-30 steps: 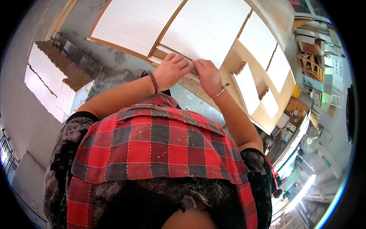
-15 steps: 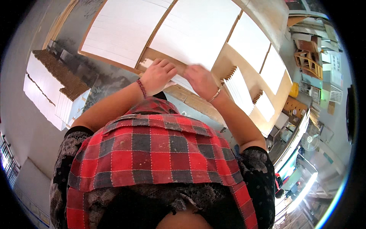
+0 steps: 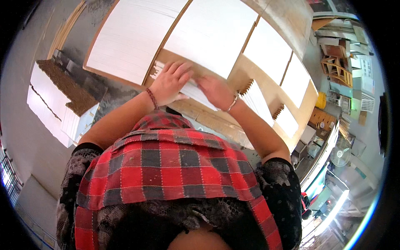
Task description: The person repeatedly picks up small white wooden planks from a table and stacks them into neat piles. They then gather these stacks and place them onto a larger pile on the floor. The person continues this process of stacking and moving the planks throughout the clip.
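On the brown board in front of me lies a small bundle of white strips (image 3: pixel 199 94) with a notched left end. My left hand (image 3: pixel 170 82), a dark red beaded bracelet on its wrist, is closed over this bundle, fingers bent on the far side and thumb on the near side. Just to its right, my right hand (image 3: pixel 216 92) grips the same strips with curled fingers pressed together; its thumb is hidden. Beyond both hands lie stacks of large white panels (image 3: pixel 210 33). Beside my right wrist stands another stack of notched white strips (image 3: pixel 257 103).
A smaller notched white stack (image 3: pixel 287 121) lies farther right on the brown board (image 3: pixel 266 79). At the left stands a pile of white panels with brown edges (image 3: pixel 50 100). Stacked furniture parts, a yellow item (image 3: pixel 321 100) and a fan (image 3: pixel 340 153) are at the right.
My right hand has shifted slightly nearer to me and is less blurred. My left hand has come down a little over the strips, whose notched end shows more.
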`<control>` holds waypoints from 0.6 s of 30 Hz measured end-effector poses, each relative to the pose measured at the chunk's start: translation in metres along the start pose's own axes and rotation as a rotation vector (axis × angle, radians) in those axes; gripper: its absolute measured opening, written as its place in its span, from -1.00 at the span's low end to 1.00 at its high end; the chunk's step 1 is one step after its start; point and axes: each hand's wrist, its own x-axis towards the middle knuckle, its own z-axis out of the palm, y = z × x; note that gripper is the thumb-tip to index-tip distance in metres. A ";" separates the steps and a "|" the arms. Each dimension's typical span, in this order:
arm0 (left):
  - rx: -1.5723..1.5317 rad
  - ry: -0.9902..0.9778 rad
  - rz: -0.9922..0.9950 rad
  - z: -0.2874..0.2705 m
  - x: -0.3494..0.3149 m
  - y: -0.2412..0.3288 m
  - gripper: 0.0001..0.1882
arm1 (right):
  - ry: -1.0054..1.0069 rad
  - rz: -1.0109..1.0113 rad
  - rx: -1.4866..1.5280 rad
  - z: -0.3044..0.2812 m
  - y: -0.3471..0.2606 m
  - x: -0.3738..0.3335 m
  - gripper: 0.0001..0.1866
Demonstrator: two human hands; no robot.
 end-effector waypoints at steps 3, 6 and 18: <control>-0.090 -0.291 -0.004 -0.002 0.010 -0.005 -0.45 | 0.700 -0.121 -0.171 -0.002 0.011 0.003 -0.69; 0.020 -0.246 0.055 -0.005 0.017 -0.008 -0.35 | 0.686 -0.073 -0.240 -0.005 0.017 0.004 -0.71; 0.064 -0.052 0.098 -0.001 0.036 -0.013 -0.26 | 0.607 -0.021 -0.150 -0.026 0.029 0.017 -0.82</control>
